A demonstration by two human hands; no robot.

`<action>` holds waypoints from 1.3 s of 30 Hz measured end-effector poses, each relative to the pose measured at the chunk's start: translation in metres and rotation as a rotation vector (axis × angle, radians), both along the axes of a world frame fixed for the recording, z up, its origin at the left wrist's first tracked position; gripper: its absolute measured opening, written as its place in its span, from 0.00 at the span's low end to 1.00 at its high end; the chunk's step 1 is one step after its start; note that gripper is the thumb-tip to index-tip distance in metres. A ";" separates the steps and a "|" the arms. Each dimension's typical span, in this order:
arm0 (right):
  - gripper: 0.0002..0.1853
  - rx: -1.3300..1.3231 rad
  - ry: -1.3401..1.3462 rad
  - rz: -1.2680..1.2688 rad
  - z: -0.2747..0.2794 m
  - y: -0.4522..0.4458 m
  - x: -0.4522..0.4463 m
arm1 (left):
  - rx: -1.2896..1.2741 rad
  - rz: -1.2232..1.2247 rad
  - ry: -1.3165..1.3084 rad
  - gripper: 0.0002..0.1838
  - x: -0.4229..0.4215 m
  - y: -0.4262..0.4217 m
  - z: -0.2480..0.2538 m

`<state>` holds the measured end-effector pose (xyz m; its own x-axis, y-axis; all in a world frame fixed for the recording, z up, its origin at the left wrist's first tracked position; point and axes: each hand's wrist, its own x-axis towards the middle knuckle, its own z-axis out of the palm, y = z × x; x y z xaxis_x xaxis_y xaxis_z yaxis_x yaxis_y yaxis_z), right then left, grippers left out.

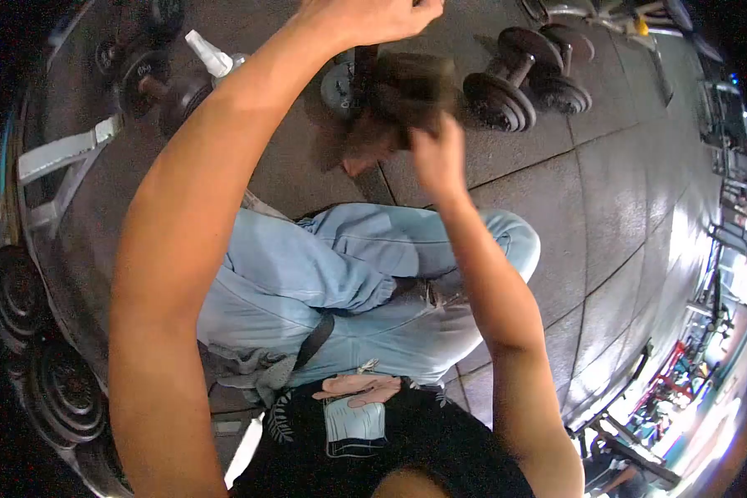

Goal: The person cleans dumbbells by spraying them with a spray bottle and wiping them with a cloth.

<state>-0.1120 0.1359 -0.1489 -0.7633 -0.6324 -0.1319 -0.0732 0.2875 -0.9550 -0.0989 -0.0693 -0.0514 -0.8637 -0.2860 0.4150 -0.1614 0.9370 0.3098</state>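
My left hand (pixel 373 18) reaches to the top edge of the view, over the floor in front of me. Its fingers look curled, and what they hold, if anything, is hidden. Below it, my right hand (pixel 438 158) is closed at the edge of a dark brown thing (pixel 411 83), smeared by motion; its kind does not show. Behind the smear stands a round grey disc (pixel 337 86), partly covered. A bottle with a white nozzle (pixel 210 55) stands left of my left forearm.
Dumbbells (pixel 506 91) rest on the dark tiled floor (pixel 614 191) at the right. Another dumbbell (pixel 153 87) lies at the left, near a white metal frame (pixel 66 158). Weight plates (pixel 62 386) line the left edge. My crossed legs in jeans (pixel 349 249) are below my hands.
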 end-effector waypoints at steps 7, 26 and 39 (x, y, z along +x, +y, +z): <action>0.22 -0.561 -0.398 -0.384 0.052 0.029 -0.078 | 0.036 0.015 0.021 0.25 0.015 -0.008 -0.003; 0.25 -0.022 -0.009 0.158 -0.071 -0.097 -0.071 | -0.042 -0.015 0.107 0.23 0.009 -0.003 -0.006; 0.29 0.339 1.234 0.501 -0.062 -0.071 0.062 | -0.021 0.051 0.068 0.21 -0.007 -0.002 -0.007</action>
<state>-0.0505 0.0648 -0.2108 -0.1988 -0.9456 0.2574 -0.9795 0.1831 -0.0837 -0.1059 -0.0714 -0.0580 -0.8178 -0.3195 0.4786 -0.1882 0.9345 0.3022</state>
